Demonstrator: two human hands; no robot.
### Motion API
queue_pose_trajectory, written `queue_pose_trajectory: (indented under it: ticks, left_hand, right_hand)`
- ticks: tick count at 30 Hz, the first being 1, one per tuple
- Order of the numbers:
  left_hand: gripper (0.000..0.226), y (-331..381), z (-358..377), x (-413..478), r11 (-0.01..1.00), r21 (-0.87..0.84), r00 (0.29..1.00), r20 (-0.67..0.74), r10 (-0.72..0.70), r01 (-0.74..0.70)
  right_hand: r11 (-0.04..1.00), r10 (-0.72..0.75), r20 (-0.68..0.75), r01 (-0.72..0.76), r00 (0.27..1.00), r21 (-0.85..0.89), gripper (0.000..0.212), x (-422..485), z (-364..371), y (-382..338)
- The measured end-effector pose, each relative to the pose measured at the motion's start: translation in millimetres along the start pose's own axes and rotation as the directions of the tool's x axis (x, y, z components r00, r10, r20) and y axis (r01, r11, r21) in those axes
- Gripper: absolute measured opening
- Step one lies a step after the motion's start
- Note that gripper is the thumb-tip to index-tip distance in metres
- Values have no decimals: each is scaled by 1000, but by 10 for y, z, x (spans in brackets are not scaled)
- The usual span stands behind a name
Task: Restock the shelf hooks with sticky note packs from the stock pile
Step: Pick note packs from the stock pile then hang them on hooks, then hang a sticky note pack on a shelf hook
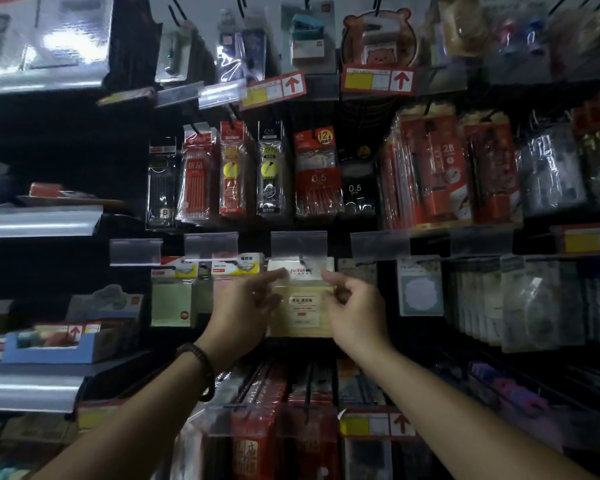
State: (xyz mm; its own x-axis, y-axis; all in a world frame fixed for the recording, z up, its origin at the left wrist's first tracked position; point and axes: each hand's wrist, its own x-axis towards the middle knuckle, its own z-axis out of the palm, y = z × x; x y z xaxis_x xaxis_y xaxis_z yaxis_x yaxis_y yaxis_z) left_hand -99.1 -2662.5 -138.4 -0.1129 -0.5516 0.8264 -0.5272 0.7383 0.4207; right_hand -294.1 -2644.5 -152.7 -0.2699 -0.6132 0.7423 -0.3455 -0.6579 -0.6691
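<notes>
Head view showed the left hand (pixel 246 303) and right hand (pixel 354 306) each pinching an upper corner of the yellow sticky note pack (pixel 302 310) at its hook (pixel 302 260), under a clear label holder (pixel 298 242). Keeping the header level and sliding it fully back would likely seat it well.

Pale yellow sticky note pack (pixel 302 306) in clear wrapper, upright, white header card at hook (pixel 302 261), below label holder

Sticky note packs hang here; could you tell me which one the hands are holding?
The pale yellow pack, held by left hand and right hand; the green pack hangs untouched.
</notes>
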Motion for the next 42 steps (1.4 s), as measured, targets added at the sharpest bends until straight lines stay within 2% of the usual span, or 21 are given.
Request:
queue_pose_trajectory:
  ticks: [4,7,11,15,19,21,23,26,27,30,33,35,38,40,42]
  left_hand:
    - [61,-25,55,93,969,245,997,73,3,-21]
    - [70,25,94,106,963,270,991,127,-36,1]
    - [64,100,130,0,946,323,981,186,-56,-7]
    - [47,162,77,-292,933,359,979,200,-43,-32]
    - [19,328,9,-862,896,395,965,239,112,-202]
    - [17,428,7,-1237,907,336,944,292,154,-252]
    - [15,485,87,-1687,934,224,917,350,189,-278]
    - [16,406,448,-2538,954,157,878,451,161,-256]
    - [17,366,613,-2860,961,164,841,531,104,-222]
    - [29,119,1068,-3895,987,153,603,791,-99,-40]
    - [33,-215,1431,-4691,977,214,410,889,-204,23]
    - [33,-440,1618,-5101,957,284,320,903,-287,57]
    - [38,-700,1880,-5542,932,358,196,911,-362,56]
    - [36,-835,2060,-5714,924,377,129,915,-381,60]
    - [35,-961,2258,-5822,920,384,98,915,-390,75]
  right_hand:
    - [918,23,187,53,982,-392,65,148,-17,42]
    - [869,130,261,17,957,-495,79,163,-51,12]
    - [811,150,278,43,949,-583,72,42,-106,-12]
    - [842,11,278,142,960,-521,50,-253,-265,-18]
    - [871,-260,191,315,947,-376,17,-806,-597,-30]
    - [871,-344,155,377,926,-316,9,-1196,-806,-16]
    - [888,-342,108,358,934,-287,9,-1644,-1002,96]
    - [934,-210,47,215,977,-286,8,-2375,-1243,547]
    - [939,-152,32,155,988,-307,9,-2627,-1308,740]
    - [946,77,28,-65,997,-319,11,-3415,-1518,1390]
    - [878,338,64,-290,939,-381,18,-4156,-1741,2108]
    - [766,516,74,-421,853,-486,25,-4637,-1886,2548]
    - [557,739,71,-548,670,-624,28,-5218,-2043,3106]
    - [414,850,53,-605,524,-680,27,-5518,-2079,3475]
    - [320,904,48,-596,425,-736,21,-5681,-2059,3767]
